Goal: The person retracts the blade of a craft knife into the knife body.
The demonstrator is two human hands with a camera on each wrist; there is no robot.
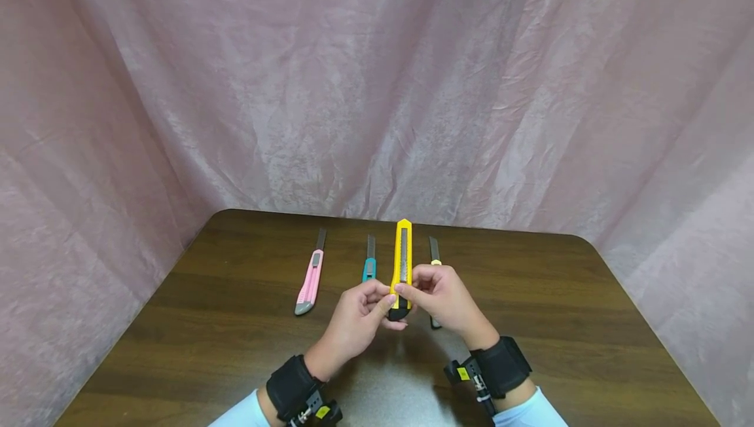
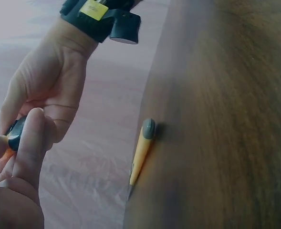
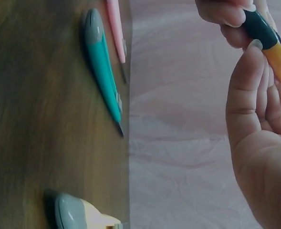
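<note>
A yellow utility knife with a black end is held upright above the table, its slotted metal channel facing the head camera. No blade shows beyond its tip. My left hand pinches the lower part near the black end, thumb in front. From the other side my right hand pinches the knife just above, its thumb across the front. In the right wrist view the black end sits between the fingers of both hands. Behind my right hand lies a pale yellow utility knife, partly hidden.
On the brown wooden table lie a pink utility knife at left and a teal one, partly covered by my left hand. Blades stick out of these and of the pale yellow knife, pointing away. A pinkish curtain hangs behind.
</note>
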